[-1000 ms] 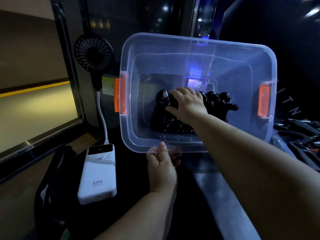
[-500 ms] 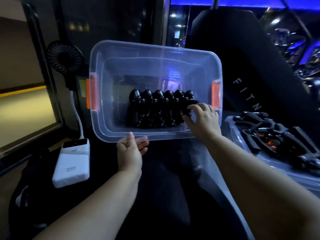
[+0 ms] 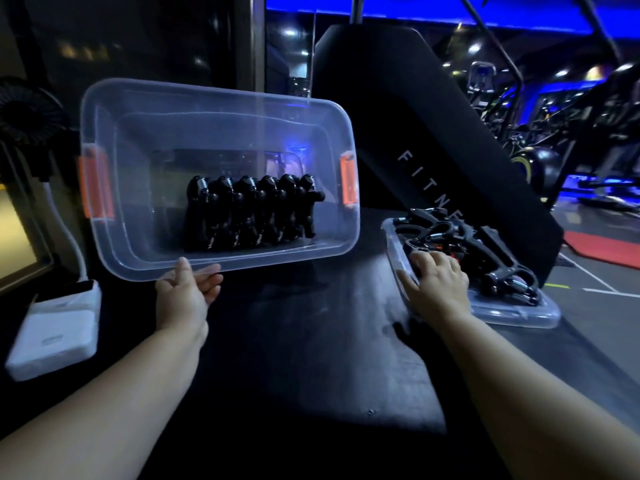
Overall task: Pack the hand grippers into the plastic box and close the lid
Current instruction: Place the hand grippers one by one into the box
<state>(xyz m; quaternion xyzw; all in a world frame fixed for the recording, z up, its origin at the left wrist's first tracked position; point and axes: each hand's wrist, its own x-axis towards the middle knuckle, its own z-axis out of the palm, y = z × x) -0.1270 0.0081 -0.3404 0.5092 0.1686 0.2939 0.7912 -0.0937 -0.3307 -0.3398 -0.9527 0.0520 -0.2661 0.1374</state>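
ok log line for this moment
left hand: holds plastic box rim, tilted | box: row of hand grippers, lid off | right hand: on loose grippers in clear lid

My right hand [image 3: 438,284] has come out of the plastic box [image 3: 221,133], where a second ago it was pressed on the row of hand grippers [image 3: 254,213], and now lies spread on the loose grippers [image 3: 485,251] heaped on the clear lid [image 3: 519,311], well right of my left hand's hold. The row stands untouched now, six showing.
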